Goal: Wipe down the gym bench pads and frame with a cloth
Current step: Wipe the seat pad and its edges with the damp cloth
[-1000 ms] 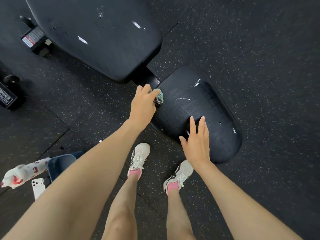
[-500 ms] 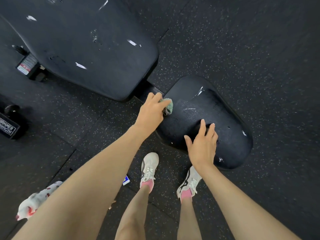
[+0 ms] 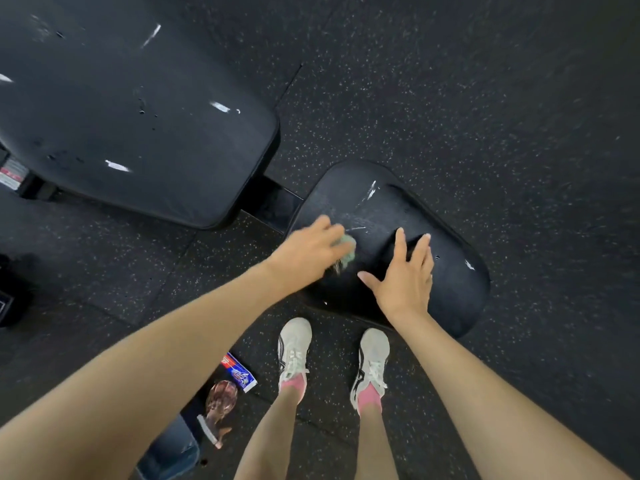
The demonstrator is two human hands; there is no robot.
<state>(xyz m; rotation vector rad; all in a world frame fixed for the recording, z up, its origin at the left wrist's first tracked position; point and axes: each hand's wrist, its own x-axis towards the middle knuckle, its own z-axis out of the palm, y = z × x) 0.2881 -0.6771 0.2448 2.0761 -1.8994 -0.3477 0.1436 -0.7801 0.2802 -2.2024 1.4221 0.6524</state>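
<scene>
cloth blurred, mostly hidden inside left hand on seat pad.

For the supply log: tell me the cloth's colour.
The cloth is pale green; head view, slightly blurred.

No writing is legible. A red-and-white sticker on the bench frame carries print too small and blurred to read, and a blue, red and white packet on the floor shows lettering that cannot be made out.
</scene>
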